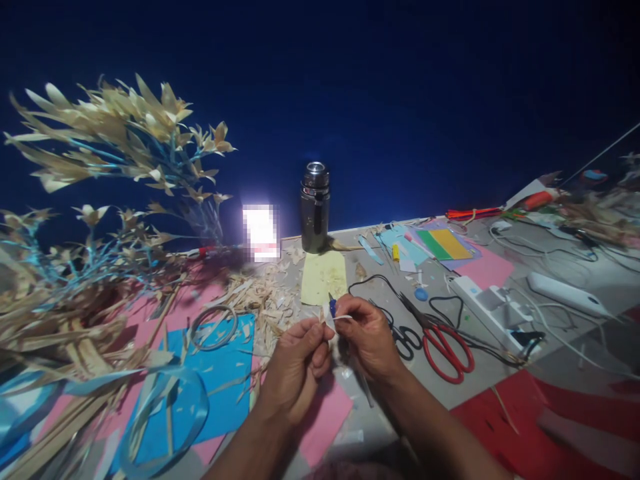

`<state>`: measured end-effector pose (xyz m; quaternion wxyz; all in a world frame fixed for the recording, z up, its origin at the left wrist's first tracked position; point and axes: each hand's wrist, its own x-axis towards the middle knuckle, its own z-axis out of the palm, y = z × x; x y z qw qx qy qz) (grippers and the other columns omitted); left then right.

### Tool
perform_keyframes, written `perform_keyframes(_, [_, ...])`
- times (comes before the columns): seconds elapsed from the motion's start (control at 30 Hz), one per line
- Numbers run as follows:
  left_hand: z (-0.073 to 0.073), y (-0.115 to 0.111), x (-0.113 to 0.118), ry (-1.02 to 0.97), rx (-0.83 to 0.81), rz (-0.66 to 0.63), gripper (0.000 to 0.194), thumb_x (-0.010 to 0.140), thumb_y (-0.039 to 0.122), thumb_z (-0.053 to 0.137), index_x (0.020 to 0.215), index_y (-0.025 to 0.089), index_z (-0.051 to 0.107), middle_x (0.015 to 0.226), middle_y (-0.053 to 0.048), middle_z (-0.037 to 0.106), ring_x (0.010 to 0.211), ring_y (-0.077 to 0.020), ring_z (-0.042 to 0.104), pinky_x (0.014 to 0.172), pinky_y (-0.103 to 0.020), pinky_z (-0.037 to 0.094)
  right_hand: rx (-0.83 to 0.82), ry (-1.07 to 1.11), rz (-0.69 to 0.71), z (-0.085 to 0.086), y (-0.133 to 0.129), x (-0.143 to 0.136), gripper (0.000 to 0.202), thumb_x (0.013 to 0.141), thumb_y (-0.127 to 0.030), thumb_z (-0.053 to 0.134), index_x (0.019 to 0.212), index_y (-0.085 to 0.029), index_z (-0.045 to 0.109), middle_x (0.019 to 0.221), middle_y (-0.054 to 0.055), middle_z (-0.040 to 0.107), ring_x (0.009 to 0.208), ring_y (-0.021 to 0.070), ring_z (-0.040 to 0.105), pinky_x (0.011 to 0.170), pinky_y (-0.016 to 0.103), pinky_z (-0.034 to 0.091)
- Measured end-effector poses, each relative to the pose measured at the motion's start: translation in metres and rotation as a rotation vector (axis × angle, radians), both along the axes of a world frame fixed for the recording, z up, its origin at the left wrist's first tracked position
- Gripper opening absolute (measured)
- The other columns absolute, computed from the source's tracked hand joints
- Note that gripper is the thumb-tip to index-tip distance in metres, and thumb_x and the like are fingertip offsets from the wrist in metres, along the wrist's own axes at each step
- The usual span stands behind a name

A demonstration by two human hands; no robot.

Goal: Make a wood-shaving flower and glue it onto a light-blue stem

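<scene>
My left hand (303, 350) is closed in a pinch on a small pale piece (323, 315), most of it hidden by the fingertips. Right beside it, my right hand (369, 333) is closed around a small tool with a blue nozzle (333, 305) and a dark pointed tip. It looks like a glue gun, but the fingers cover its body. A thin white strip (344, 317) shows at the right fingertips. Beyond the hands lies a yellow sheet (317, 273) with crumbs on it. Black-handled scissors (404, 341) and red-handled scissors (450, 353) rest to the right.
A dark metal flask (315, 213) stands behind the yellow sheet, near a bright blurred light (261, 232). Dried-husk flowers (150, 133) rise at left over husk scraps (257, 303), a blue sheet (230, 393) and ribbon (197, 413). A power strip (485, 313) with cords lies right.
</scene>
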<state>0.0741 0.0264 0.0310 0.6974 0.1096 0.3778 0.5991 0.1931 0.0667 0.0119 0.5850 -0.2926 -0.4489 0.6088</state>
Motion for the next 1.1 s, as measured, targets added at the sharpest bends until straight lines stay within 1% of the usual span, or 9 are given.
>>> perform_keyframes(0.17, [0.003, -0.002, 0.0, 0.015, -0.001, -0.001, 0.041, 0.047, 0.031, 0.099, 0.065, 0.011, 0.067, 0.06, 0.0, 0.067, 0.037, 0.0001, 0.038, 0.034, -0.013, 0.028, 0.006, -0.033, 0.081, 0.003, -0.002, 0.004, 0.02, 0.074, -0.036, 0.086, 0.075, -0.022, 0.072, 0.071, -0.002, 0.063, 0.069, 0.0153, 0.057, 0.068, 0.027, 0.045])
perform_keyframes(0.23, [0.002, -0.002, 0.0, 0.029, 0.006, 0.009, 0.042, 0.046, 0.031, 0.099, 0.065, 0.011, 0.067, 0.059, 0.0, 0.068, 0.037, -0.0004, 0.039, 0.034, -0.013, 0.028, 0.005, -0.038, 0.081, 0.003, -0.003, 0.003, 0.019, 0.075, -0.035, 0.086, 0.075, -0.022, 0.072, 0.071, -0.002, 0.064, 0.068, 0.0149, 0.057, 0.067, 0.027, 0.045])
perform_keyframes(0.37, [0.0, -0.002, 0.001, 0.054, 0.026, 0.017, 0.042, 0.049, 0.032, 0.098, 0.068, 0.012, 0.067, 0.06, 0.0, 0.069, 0.037, -0.0011, 0.04, 0.035, -0.014, 0.03, 0.014, -0.004, 0.079, 0.0, -0.004, 0.001, 0.016, 0.077, -0.031, 0.085, 0.077, -0.022, 0.072, 0.07, -0.002, 0.065, 0.068, 0.0142, 0.059, 0.067, 0.025, 0.045])
perform_keyframes(0.57, [-0.001, -0.005, 0.001, 0.034, 0.045, -0.006, 0.04, 0.052, 0.033, 0.097, 0.068, 0.011, 0.068, 0.06, 0.002, 0.067, 0.037, -0.0003, 0.038, 0.035, -0.014, 0.03, 0.034, -0.013, 0.087, -0.001, -0.003, 0.001, 0.015, 0.077, -0.028, 0.086, 0.077, -0.022, 0.072, 0.069, -0.003, 0.065, 0.068, 0.0136, 0.06, 0.067, 0.024, 0.046])
perform_keyframes(0.7, [-0.002, -0.006, 0.001, 0.068, 0.045, 0.005, 0.039, 0.053, 0.034, 0.096, 0.069, 0.011, 0.07, 0.062, 0.0, 0.069, 0.037, -0.0009, 0.039, 0.035, -0.014, 0.031, 0.061, -0.034, 0.075, -0.002, -0.003, 0.002, 0.013, 0.078, -0.027, 0.085, 0.079, -0.023, 0.073, 0.072, -0.003, 0.065, 0.069, 0.0134, 0.06, 0.068, 0.025, 0.046])
perform_keyframes(0.8, [-0.004, -0.006, 0.001, 0.142, 0.068, 0.035, 0.036, 0.057, 0.035, 0.094, 0.07, 0.011, 0.071, 0.062, -0.002, 0.071, 0.037, -0.0019, 0.041, 0.037, -0.016, 0.032, 0.103, -0.072, 0.034, -0.003, -0.001, 0.003, 0.013, 0.077, -0.027, 0.086, 0.078, -0.023, 0.074, 0.075, -0.002, 0.064, 0.072, 0.0133, 0.059, 0.07, 0.024, 0.046])
perform_keyframes(0.97, [-0.005, -0.008, -0.003, 0.398, 0.144, 0.053, 0.025, 0.074, 0.036, 0.083, 0.076, 0.012, 0.075, 0.044, 0.002, 0.06, 0.036, -0.0061, 0.045, 0.04, -0.018, 0.034, 0.134, -0.09, 0.014, -0.002, 0.0, 0.004, 0.014, 0.076, -0.028, 0.086, 0.077, -0.022, 0.073, 0.077, -0.002, 0.063, 0.072, 0.014, 0.059, 0.068, 0.025, 0.046])
perform_keyframes(1.03, [-0.005, -0.01, -0.005, 0.504, 0.166, 0.048, 0.023, 0.079, 0.035, 0.079, 0.077, 0.012, 0.075, 0.045, 0.001, 0.061, 0.036, -0.0069, 0.046, 0.041, -0.019, 0.036, 0.146, -0.104, 0.011, -0.001, 0.0, 0.004, 0.015, 0.077, -0.028, 0.086, 0.077, -0.022, 0.073, 0.077, -0.001, 0.062, 0.07, 0.014, 0.058, 0.066, 0.026, 0.045])
perform_keyframes(1.1, [-0.004, -0.011, -0.006, 0.558, 0.18, 0.046, 0.024, 0.082, 0.036, 0.076, 0.076, 0.013, 0.074, 0.045, 0.001, 0.061, 0.037, -0.0071, 0.047, 0.042, -0.019, 0.037, 0.159, -0.133, -0.011, 0.0, -0.001, 0.003, 0.016, 0.076, -0.029, 0.086, 0.076, -0.022, 0.072, 0.076, -0.001, 0.061, 0.07, 0.0144, 0.057, 0.064, 0.026, 0.044])
